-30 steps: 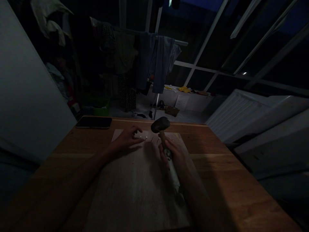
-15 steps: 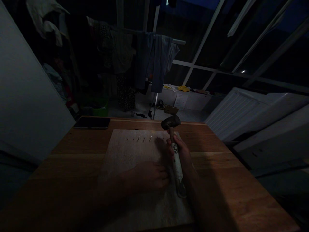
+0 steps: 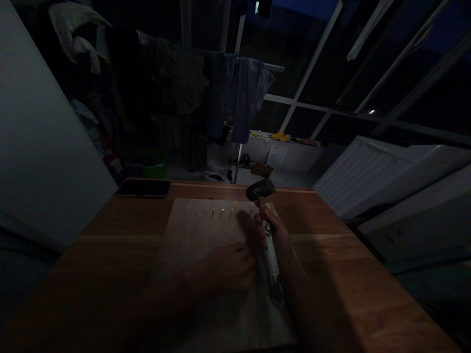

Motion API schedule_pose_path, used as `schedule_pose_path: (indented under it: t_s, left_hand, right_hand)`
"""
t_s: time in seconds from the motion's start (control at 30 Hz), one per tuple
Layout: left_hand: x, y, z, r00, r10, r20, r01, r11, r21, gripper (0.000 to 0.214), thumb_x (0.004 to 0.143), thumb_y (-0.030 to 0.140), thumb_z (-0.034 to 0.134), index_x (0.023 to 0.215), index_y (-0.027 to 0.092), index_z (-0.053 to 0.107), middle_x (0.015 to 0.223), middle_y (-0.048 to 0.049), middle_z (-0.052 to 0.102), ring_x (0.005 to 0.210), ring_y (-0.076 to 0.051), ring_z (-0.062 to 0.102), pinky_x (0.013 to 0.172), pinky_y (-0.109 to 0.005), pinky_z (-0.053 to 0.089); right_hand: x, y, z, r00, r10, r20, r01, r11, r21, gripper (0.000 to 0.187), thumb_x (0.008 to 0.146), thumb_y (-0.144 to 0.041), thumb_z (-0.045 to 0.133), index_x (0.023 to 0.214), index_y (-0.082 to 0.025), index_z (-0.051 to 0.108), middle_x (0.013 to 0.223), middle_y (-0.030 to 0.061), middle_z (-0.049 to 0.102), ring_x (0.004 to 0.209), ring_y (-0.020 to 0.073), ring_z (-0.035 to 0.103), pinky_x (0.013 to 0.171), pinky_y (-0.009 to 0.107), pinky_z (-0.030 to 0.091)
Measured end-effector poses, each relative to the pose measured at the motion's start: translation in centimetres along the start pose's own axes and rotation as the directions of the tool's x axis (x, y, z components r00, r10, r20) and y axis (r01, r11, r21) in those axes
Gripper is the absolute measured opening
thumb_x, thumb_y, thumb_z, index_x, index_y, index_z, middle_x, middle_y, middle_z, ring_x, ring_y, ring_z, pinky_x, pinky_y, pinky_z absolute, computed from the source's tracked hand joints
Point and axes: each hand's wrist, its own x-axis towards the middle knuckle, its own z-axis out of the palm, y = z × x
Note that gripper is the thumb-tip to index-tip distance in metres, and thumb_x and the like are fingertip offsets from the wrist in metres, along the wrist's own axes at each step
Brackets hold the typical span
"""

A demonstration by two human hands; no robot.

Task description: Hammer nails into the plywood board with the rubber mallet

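Observation:
My right hand (image 3: 275,230) is wrapped around the handle of a hammer (image 3: 260,189), whose dark head points away from me above the far right of a wooden board (image 3: 187,230). White, worn wrapping covers the lower handle. Several nails (image 3: 222,213) stand upright in a row near the board's far edge, one of them close to the hammer. Low over the board's middle, my left hand (image 3: 235,267) has its fingers curled in; whatever they hold, if anything, is hidden in the dim light.
A phone (image 3: 143,188) lies at the far left of the wooden table (image 3: 324,255). Beyond the table's far edge, clothes (image 3: 224,93) hang on a rack, with a green basket (image 3: 156,165) below. A white ridged panel (image 3: 353,169) stands to the right.
The whole view has shifted slightly. My left hand has moved a little and its fingers look less blurred. The hammer stays in my right hand in nearly the same place.

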Motion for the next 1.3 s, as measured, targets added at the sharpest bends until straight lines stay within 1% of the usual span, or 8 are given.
schedule_pose_path:
  t_s: [0.27,0.43,0.73,0.87,0.97,1.03,1.13,1.3]
  left_hand:
    - [0.4,1.0,-0.2,1.0,0.007,0.004,-0.007,1.0,0.004,0.016,0.098,0.018,0.057,0.088,0.016,0.069,0.081,-0.0063,0.072,0.073,-0.02,0.063,0.072,-0.035,0.046]
    - [0.1,0.2,-0.5,0.999,-0.008,-0.044,0.008,1.0,0.004,0.013,0.098,0.016,0.058,0.09,0.017,0.069,0.085,-0.0058,0.073,0.079,-0.019,0.065,0.075,-0.034,0.049]
    - [-2.0,-5.1,-2.1,0.982,-0.165,0.09,0.179,0.967,-0.182,0.015,0.088,0.009,0.063,0.097,0.02,0.069,0.083,-0.0029,0.071,0.075,-0.018,0.065,0.069,-0.03,0.048]
    - [-5.0,-10.0,-1.7,0.87,-0.484,0.089,0.464,0.746,-0.477,0.012,0.089,0.019,0.062,0.096,0.02,0.071,0.091,-0.0023,0.073,0.081,-0.015,0.065,0.075,-0.026,0.048]
    - [-7.3,-12.4,-0.2,0.604,-0.792,0.094,0.676,0.446,-0.586,0.019,0.09,0.033,0.06,0.092,0.019,0.073,0.086,-0.0021,0.073,0.078,-0.016,0.063,0.07,-0.026,0.049]
    - [-8.3,-13.0,0.8,0.495,-0.859,0.134,0.712,0.313,-0.628,0.024,0.087,0.038,0.062,0.091,0.017,0.074,0.085,-0.0034,0.073,0.074,-0.017,0.062,0.067,-0.026,0.048]
    - [-9.0,-13.3,1.8,0.488,-0.85,0.197,0.701,0.247,-0.669,0.028,0.082,0.04,0.067,0.09,0.015,0.076,0.082,-0.0039,0.073,0.07,-0.016,0.061,0.066,-0.025,0.049]
    - [-9.2,-13.4,2.4,0.525,-0.823,0.216,0.712,0.287,-0.641,0.03,0.082,0.044,0.067,0.089,0.017,0.079,0.082,-0.004,0.075,0.076,-0.017,0.065,0.07,-0.025,0.05]
  right_hand:
    - [-0.3,-0.1,0.8,0.998,-0.049,-0.047,0.05,0.999,0.007,0.042,0.076,-0.044,0.079,0.108,-0.021,0.064,0.065,-0.0075,0.064,0.032,0.0057,0.045,0.025,0.015,0.035]
    - [-0.7,-0.1,1.2,0.999,-0.045,-0.011,0.044,0.997,-0.069,0.037,0.079,-0.052,0.075,0.094,-0.02,0.066,0.046,-0.0078,0.055,0.027,0.0076,0.041,0.026,0.016,0.033]
    - [-0.7,0.2,1.0,0.999,-0.042,-0.011,0.04,0.99,-0.135,0.039,0.083,-0.056,0.071,0.077,-0.019,0.063,0.041,-0.0055,0.053,0.028,0.0077,0.04,0.026,0.016,0.03]
    - [-0.8,0.0,1.4,0.998,-0.058,-0.028,0.055,0.993,-0.103,0.034,0.083,-0.051,0.072,0.09,-0.019,0.067,0.047,-0.0061,0.056,0.028,0.0076,0.041,0.026,0.016,0.031]
    - [-0.9,-0.2,1.7,0.996,-0.082,-0.039,0.079,0.994,-0.081,0.037,0.081,-0.048,0.075,0.102,-0.019,0.068,0.054,-0.005,0.061,0.029,0.0075,0.042,0.025,0.017,0.03]
    - [-1.0,-0.2,1.7,0.996,-0.08,-0.039,0.077,0.994,-0.073,0.039,0.081,-0.048,0.075,0.106,-0.019,0.068,0.058,-0.0044,0.063,0.03,0.0074,0.043,0.025,0.017,0.032]
    - [-1.0,-0.2,1.7,0.997,-0.069,-0.04,0.066,0.995,-0.076,0.04,0.081,-0.048,0.075,0.108,-0.02,0.067,0.059,-0.0047,0.063,0.03,0.0071,0.043,0.026,0.017,0.034]
    - [-1.2,-0.1,2.0,0.999,-0.037,-0.008,0.036,0.994,-0.105,0.035,0.081,-0.051,0.074,0.095,-0.02,0.068,0.052,-0.0054,0.059,0.029,0.0071,0.041,0.026,0.017,0.033]
